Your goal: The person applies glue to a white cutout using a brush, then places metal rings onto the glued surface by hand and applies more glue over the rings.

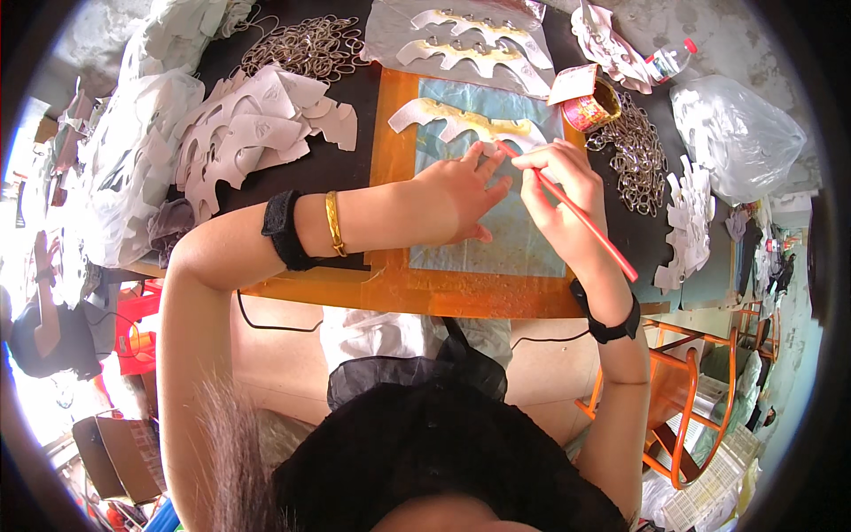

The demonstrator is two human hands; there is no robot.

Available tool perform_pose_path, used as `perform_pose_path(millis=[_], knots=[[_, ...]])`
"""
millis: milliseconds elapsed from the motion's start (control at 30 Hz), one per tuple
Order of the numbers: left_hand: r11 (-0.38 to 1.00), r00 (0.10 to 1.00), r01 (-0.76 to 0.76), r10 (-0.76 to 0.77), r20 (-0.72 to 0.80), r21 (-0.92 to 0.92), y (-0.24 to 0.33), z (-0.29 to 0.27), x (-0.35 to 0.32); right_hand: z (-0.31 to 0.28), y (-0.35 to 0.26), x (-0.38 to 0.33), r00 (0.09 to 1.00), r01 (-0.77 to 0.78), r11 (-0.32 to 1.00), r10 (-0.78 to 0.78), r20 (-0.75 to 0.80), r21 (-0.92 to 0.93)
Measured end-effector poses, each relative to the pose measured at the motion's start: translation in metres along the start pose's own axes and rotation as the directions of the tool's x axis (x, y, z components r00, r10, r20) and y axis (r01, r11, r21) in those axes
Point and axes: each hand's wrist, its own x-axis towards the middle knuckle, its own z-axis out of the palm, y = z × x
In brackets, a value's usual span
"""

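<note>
My left hand (461, 195) lies flat, fingers spread, pressing down on a pale blue sheet (496, 239) that covers an orange board (399, 151). My right hand (558, 191) grips a thin red brush stick (585, 222), its tip touching a white cut-out shape (461, 120) smeared with yellow glue at the top of the sheet. A gold bangle and a black band are on my left wrist; my right wrist wears a black band too.
A small glue tin (592, 106) stands to the right of the board. Two glued shapes (470, 44) lie on a plastic sheet behind. Piles of white cut-outs (257, 124), metal rings (306, 44), chain (638, 155), a plastic bag (736, 133), an orange chair (691, 390).
</note>
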Motion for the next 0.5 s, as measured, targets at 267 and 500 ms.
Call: perform_pose_path(millis=[267, 500], knots=[[0.998, 0.995, -0.031, 0.037, -0.096, 0.060, -0.002, 0.008, 0.000, -0.011, 0.006, -0.007, 0.997, -0.080, 0.994, 0.081, 0.009, -0.069], [0.989, 0.978, -0.111, 0.092, -0.187, -0.095, -0.014, -0.002, -0.010, -0.004, 0.006, -0.004, 0.998, -0.068, 0.998, 0.068, -0.003, 0.002]])
